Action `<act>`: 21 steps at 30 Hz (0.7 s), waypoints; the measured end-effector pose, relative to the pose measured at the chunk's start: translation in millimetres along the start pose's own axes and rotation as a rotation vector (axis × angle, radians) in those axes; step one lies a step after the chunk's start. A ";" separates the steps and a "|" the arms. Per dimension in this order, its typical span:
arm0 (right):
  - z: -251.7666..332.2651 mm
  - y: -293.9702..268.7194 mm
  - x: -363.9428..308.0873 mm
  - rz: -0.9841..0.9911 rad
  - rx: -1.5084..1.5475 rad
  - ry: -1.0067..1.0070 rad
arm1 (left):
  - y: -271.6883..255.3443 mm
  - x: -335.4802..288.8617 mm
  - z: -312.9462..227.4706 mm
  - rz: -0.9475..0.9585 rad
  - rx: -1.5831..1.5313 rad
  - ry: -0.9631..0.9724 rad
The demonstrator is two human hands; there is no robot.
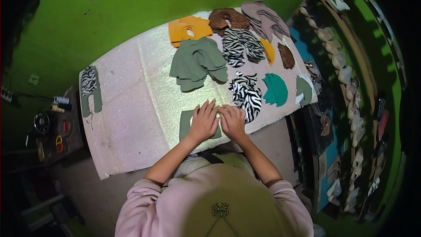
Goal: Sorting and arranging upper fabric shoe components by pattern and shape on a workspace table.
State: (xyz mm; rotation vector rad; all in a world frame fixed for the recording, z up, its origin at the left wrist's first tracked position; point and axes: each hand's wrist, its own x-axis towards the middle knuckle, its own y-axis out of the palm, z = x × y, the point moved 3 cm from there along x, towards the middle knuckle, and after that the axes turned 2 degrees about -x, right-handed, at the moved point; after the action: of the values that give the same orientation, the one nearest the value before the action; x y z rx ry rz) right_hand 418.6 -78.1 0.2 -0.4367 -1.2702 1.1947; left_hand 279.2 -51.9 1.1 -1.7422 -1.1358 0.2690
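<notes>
An olive-green flat cut piece [186, 122] lies at the table's front edge, partly hidden under my hands. My left hand [204, 121] rests on it, fingers spread and stretched forward. Close beside it, my right hand [233, 122] has bent fingers, with the tips drawn in toward the left hand. Whatever is under those fingertips is too covered to make out. Just beyond my right hand is a pile of zebra-striped pieces [248, 101]. A thick stack of grey-green curved pieces [193, 63] sits further back.
The pale, glittery table cover [123, 101] extends left to a zebra and green piece [90, 85]. Orange [182, 27], brown [230, 17] and mauve [263, 19] stacks line the back. A side stand [66, 127] holds thread spools and orange-handled scissors [59, 144]. Shoe-form racks [346, 74] stand right.
</notes>
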 end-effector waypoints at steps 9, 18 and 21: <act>-58.3 -31.6 -19.8 -0.171 -0.048 0.220 | 26.6 66.8 -29.1 -0.117 0.028 0.176; -77.5 -33.6 -33.5 -0.206 -0.068 0.276 | 44.9 100.2 -27.6 -0.155 0.066 0.112; -77.7 -35.9 -35.1 -0.181 -0.052 0.325 | 40.8 99.8 -25.5 -0.151 -0.005 0.086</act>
State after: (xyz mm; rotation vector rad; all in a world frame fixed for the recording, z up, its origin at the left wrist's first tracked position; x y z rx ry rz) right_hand 508.5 -95.8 -12.5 -0.5194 -1.0375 0.8983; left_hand 371.6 8.5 10.4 -1.6466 -1.1984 0.0982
